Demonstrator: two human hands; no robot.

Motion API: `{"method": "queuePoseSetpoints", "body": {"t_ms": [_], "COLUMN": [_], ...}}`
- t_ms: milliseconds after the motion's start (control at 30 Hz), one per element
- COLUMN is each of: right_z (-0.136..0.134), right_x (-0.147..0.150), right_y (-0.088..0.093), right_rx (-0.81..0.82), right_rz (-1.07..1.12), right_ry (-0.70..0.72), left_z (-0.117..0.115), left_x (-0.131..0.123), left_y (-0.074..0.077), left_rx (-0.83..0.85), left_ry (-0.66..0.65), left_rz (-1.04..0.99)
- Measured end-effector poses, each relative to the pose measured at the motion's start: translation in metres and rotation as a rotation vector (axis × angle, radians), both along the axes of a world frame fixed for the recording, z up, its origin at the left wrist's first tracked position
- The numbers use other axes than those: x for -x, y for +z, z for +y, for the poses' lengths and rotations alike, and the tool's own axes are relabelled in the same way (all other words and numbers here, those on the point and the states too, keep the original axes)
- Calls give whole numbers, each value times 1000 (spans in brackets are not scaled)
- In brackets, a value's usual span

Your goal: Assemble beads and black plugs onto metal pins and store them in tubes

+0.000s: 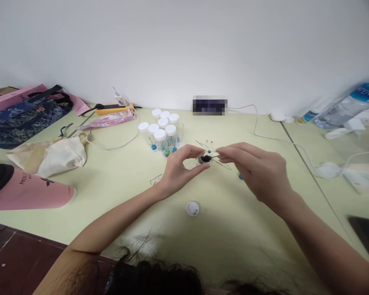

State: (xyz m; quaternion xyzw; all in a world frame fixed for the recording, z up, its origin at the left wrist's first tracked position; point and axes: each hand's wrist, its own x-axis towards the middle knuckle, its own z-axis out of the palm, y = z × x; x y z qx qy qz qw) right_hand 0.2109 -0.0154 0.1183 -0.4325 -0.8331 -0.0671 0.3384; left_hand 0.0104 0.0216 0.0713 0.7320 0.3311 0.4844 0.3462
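My left hand (178, 166) is closed, thumb and fingers curled around a small clear vial (200, 159) tipped toward the right. Something black (206, 158) shows at the vial's mouth; its kind I cannot make out. My right hand (260, 172) pinches a thin rod (214, 156) whose end meets the black piece. Just beyond the hands lie a small blue bead (209, 151) and thin wires (223, 164). Nearer to me, a white cap (192, 209) rests with its inside up and a small dark speck in it. Under my right hand a blue piece (241, 177) peeks out.
Several white-capped clear vials (160, 135) with blue and green pieces stand behind my left hand. Bent metal wire (156, 179) lies beside my left wrist. A pink cup (46, 190) lies at the left, a water bottle (350, 104) at the right. A white cable (256, 123) crosses the table.
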Motion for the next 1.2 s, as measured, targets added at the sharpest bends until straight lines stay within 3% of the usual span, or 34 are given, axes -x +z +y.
{"method": "queuePoseSetpoints", "body": {"t_ms": [200,367,633,800,867,1000,1100,1200], "right_z": [4,2,-2,-1,0,3,8,15], "right_x": [-6,-3,0,-2,-1,-7,-20,-31], "right_y": [0,2,7,1,2,16,26,27], "right_rx": [-17,119,425,557,590,625,553,506], "right_rz": [-398,-562,-588,-569,-533,-351,-211,-225], "right_ry": [-19,20,60,117,145,160,7,-121], "left_z": [1,-1,-10,-20,-22,-17,-9,-5], "left_x": [-1,-5,-9,-14,-16,-13,-9,-7], "left_y": [-2,-11,-24,-31,-33,-34,-36,-38], "left_rx": [39,13,-160,-263,-227,5,161,228], "left_ry": [-18,-32,-7,-43,-69,-46,-16,-31], "left_rz": [-2,15,19,-36,-52,-149,-269,-335]}}
